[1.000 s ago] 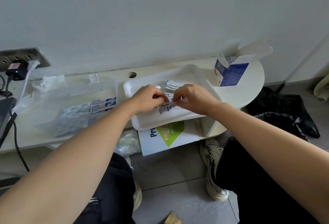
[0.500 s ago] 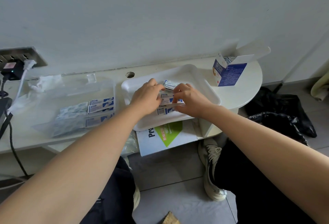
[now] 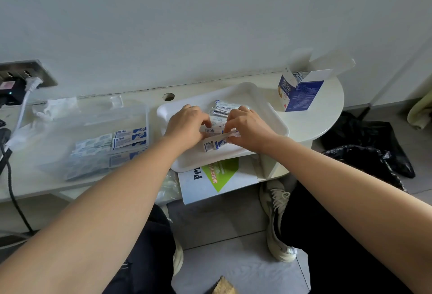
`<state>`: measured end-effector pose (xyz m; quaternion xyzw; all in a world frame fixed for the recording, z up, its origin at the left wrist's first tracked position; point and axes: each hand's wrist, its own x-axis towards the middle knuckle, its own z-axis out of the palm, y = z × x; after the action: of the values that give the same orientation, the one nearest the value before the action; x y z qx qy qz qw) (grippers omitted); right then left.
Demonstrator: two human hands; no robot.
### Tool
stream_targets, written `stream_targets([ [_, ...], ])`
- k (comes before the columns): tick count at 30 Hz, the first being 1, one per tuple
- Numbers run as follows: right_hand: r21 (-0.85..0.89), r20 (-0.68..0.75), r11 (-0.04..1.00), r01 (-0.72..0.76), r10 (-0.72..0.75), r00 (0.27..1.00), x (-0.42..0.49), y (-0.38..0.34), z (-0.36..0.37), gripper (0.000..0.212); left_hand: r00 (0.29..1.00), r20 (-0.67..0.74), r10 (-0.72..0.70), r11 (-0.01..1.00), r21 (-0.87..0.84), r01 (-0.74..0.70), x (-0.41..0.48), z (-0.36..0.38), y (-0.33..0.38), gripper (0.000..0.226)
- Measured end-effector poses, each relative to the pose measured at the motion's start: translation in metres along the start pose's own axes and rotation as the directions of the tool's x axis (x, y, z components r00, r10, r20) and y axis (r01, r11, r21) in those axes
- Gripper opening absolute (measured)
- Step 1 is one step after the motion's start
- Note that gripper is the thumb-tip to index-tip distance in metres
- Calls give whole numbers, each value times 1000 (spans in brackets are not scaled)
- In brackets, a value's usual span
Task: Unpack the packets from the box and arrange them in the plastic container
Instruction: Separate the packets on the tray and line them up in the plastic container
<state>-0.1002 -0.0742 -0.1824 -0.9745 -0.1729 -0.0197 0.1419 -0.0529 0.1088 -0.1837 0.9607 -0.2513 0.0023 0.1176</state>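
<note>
My left hand (image 3: 187, 125) and my right hand (image 3: 250, 127) meet over the white tray (image 3: 275, 120), fingers curled and pinching a small stack of blue-and-white packets (image 3: 214, 144) between them. More loose packets (image 3: 224, 109) lie in the tray just beyond my fingers. The clear plastic container (image 3: 93, 118) stands to the left, with rows of packets (image 3: 127, 138) laid in it. The open blue-and-white box (image 3: 299, 92) stands at the right end of the shelf, flaps up, a few packets showing inside.
A wall socket with plugs and cables (image 3: 21, 88) is at far left. A printed carton (image 3: 217, 176) sits under the tray. Black bags (image 3: 364, 151) lie on the floor at right; my knees and a shoe (image 3: 278, 221) are below.
Both hands have stayed over the tray and drawn the packets together; the stack between my fingers now lies flatter and closer to the tray's near side.
</note>
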Motion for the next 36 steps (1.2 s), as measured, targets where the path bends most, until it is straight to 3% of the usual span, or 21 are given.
stream_targets([
  [5,56,59,997,58,-61,996,-7,-5,-2,19,999,32,24,984,-178,-18,-5,-2,-1,24],
  [9,110,69,994,24,-32,997,-8,-9,-4,24,987,150,49,951,-310,0,-12,-14,2,20],
  [13,162,92,985,-52,37,995,-8,-14,-4,31,964,243,105,991,-112,-79,-19,-15,3,36],
  [16,125,159,989,-85,65,985,-5,-16,-3,37,967,216,138,990,-40,-132,-19,-9,4,15],
  [21,99,166,981,-166,148,975,-4,-5,-6,36,982,189,27,997,-76,-13,-24,-8,4,12],
  [25,94,215,976,-197,174,961,-4,-2,-3,22,970,237,-53,992,-103,79,-27,-8,6,18],
  [31,113,190,974,-196,172,967,-2,-6,-5,16,960,272,-59,982,-157,104,-25,-5,18,32],
  [36,128,227,967,-219,186,956,-4,-3,-3,12,956,291,-25,997,-60,44,-26,-3,16,27],
])
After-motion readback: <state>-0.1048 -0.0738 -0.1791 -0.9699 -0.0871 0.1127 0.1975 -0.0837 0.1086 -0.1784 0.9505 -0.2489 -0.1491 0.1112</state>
